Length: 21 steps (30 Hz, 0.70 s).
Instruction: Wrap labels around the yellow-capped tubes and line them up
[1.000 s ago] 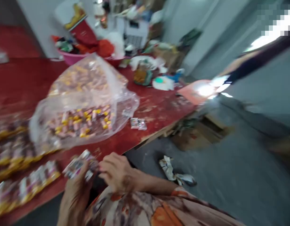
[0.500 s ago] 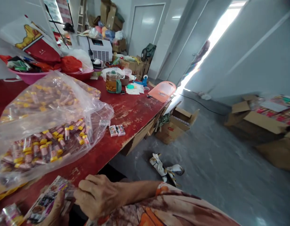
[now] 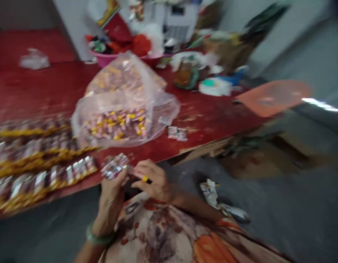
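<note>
- From where I stand, the bundle of small printed packets (image 3: pixel 114 167), shiny and roughly rectangular, is just over the table's near edge, between the thumb and fingers of the left hand (image 3: pixel 111 193), which is closed around its lower end.
- The right hand (image 3: pixel 156 182) is right beside it, fingers half curled about a slim tube (image 3: pixel 145 178) with a bright yellow end; blur hides how firmly it is gripped, and whether the fingertips touch the packets I can't tell.
- A smooth, pale green bangle (image 3: pixel 99 236) rings the left wrist, against loose cloth (image 3: pixel 163 230) blotched in brown and orange.
- Just beyond the hands, a thin, creased, see-through plastic bag (image 3: pixel 169 109) slumps, with little pink-and-yellow cylinders (image 3: pixel 116 124) showing inside.
- To its left, rows of glossy bundles (image 3: pixel 53 175) lie along the table, edged in yellow.
- Two flat little packs (image 3: pixel 177 133) sit side by side, right of the bag.
- All this rests on a red tabletop (image 3: pixel 204 120), its paint scuffed to pale patches.
- Farther back stand a rounded pink basin (image 3: pixel 103 60), heaped full, and a clear jug (image 3: pixel 187 76) with amber contents.
</note>
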Each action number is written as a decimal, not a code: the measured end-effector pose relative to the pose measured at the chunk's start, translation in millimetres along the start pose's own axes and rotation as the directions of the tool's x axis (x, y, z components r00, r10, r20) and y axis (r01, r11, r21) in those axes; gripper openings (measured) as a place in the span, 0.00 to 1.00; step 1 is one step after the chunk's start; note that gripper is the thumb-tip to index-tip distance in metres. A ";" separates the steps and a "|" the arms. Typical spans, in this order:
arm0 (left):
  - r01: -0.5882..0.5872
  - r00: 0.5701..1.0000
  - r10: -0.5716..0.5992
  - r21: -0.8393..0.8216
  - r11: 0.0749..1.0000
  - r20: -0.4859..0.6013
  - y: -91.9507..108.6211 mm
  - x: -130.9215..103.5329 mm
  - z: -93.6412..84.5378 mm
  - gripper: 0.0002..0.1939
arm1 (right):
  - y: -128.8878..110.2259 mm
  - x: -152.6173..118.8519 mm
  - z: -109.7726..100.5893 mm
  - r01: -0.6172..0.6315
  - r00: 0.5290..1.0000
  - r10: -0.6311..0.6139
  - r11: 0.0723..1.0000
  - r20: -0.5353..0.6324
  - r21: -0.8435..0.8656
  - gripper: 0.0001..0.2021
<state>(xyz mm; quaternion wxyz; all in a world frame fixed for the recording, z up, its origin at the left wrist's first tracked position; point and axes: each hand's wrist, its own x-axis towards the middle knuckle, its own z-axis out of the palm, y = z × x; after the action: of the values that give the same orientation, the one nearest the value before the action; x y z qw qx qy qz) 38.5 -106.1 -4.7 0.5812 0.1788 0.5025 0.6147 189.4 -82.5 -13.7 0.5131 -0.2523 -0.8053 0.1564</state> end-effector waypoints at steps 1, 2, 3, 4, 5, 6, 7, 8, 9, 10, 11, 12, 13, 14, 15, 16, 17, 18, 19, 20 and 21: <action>0.023 0.999 -0.025 -0.057 0.998 -0.034 -0.6 0.3 -2.8 0.22 | -0.8 0.0 -3.4 -0.082 0.993 0.071 0.990 0.091 0.115 0.19; 0.035 0.998 -0.040 -0.108 0.994 -0.051 -0.3 0.8 -5.1 0.22 | -0.3 0.1 -6.8 -0.139 0.976 0.103 0.973 0.189 0.186 0.21; 0.033 0.997 -0.042 -0.143 0.989 -0.061 0.6 1.2 -6.8 0.23 | 0.5 0.0 -9.7 -0.177 0.958 0.117 0.959 0.261 0.221 0.21; 0.036 0.998 -0.046 -0.174 0.984 -0.053 2.1 1.0 -7.9 0.23 | 1.1 -0.3 -11.9 -0.198 0.955 0.129 0.948 0.267 0.248 0.20; 0.036 0.998 -0.044 -0.193 0.981 -0.038 3.7 0.0 -8.2 0.23 | 0.7 -0.9 -13.2 -0.208 0.958 0.141 0.942 0.251 0.265 0.19; 0.036 0.999 -0.041 -0.204 0.978 -0.018 5.2 -1.5 -8.1 0.23 | -0.6 -1.7 -13.6 -0.212 0.965 0.156 0.937 0.210 0.276 0.18; 0.043 0.999 -0.043 -0.210 0.977 0.003 6.5 -3.4 -7.7 0.22 | -2.6 -2.6 -13.0 -0.211 0.972 0.170 0.935 0.163 0.284 0.17; 0.051 0.999 -0.048 -0.213 0.976 0.020 7.4 -5.2 -7.3 0.21 | -4.8 -3.2 -11.6 -0.201 0.977 0.173 0.938 0.122 0.282 0.16; 0.065 0.998 -0.058 -0.212 0.975 0.039 7.9 -6.9 -7.0 0.20 | -6.6 -3.5 -9.6 -0.181 0.982 0.162 0.946 0.094 0.267 0.16; 0.080 0.996 -0.069 -0.208 0.975 0.057 7.9 -8.1 -6.8 0.20 | -7.8 -3.3 -7.4 -0.156 0.987 0.142 0.958 0.075 0.240 0.16; 0.099 0.993 -0.086 -0.202 0.974 0.075 7.6 -9.0 -6.7 0.20 | -8.2 -2.7 -5.1 -0.131 0.991 0.121 0.969 0.062 0.208 0.15; 0.122 0.990 -0.105 -0.195 0.973 0.096 6.9 -9.7 -6.6 0.20 | -7.9 -1.7 -3.1 -0.108 0.994 0.102 0.979 0.043 0.175 0.14; 0.142 0.986 -0.122 -0.189 0.972 0.116 6.1 -10.1 -6.4 0.21 | -7.2 -0.5 -1.4 -0.093 0.996 0.091 0.985 0.021 0.142 0.14; 0.160 0.982 -0.136 -0.185 0.970 0.134 5.0 -10.5 -6.2 0.22 | -6.4 0.8 -0.1 -0.088 0.996 0.089 0.989 -0.002 0.115 0.13; 0.178 0.977 -0.152 -0.181 0.967 0.149 3.9 -10.9 -6.0 0.23 | -5.7 2.0 1.0 -0.088 0.996 0.091 0.992 -0.025 0.095 0.13; 0.193 0.973 -0.164 -0.178 0.965 0.162 2.9 -11.3 -5.7 0.23 | -5.2 3.0 1.7 -0.089 0.994 0.093 0.993 -0.048 0.079 0.12; 0.205 0.969 -0.174 -0.176 0.963 0.173 2.0 -11.8 -5.5 0.23 | -5.1 3.9 2.2 -0.087 0.994 0.092 0.994 -0.067 0.063 0.12; 0.211 0.967 -0.179 -0.176 0.961 0.183 1.4 -12.2 -5.2 0.23 | -5.3 4.4 2.5 -0.086 0.993 0.090 0.995 -0.078 0.049 0.12; 0.216 0.965 -0.181 -0.176 0.960 0.191 1.0 -12.7 -4.9 0.23 | -5.8 4.8 2.7 -0.086 0.993 0.089 0.995 -0.082 0.041 0.12; 0.217 0.963 -0.182 -0.176 0.960 0.198 1.0 -13.1 -4.7 0.22 | -6.4 4.9 2.9 -0.087 0.992 0.090 0.996 -0.084 0.035 0.12; 0.217 0.963 -0.180 -0.177 0.960 0.202 1.2 -13.4 -4.5 0.22 | -7.0 4.9 3.0 -0.092 0.992 0.094 0.995 -0.086 0.030 0.12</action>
<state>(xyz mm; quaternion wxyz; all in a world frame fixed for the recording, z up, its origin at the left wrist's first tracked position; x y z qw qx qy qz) 37.7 -119.7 -0.8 0.6988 0.1247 0.3988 0.5806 183.3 -85.5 -7.7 0.5433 -0.2894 -0.7675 0.1793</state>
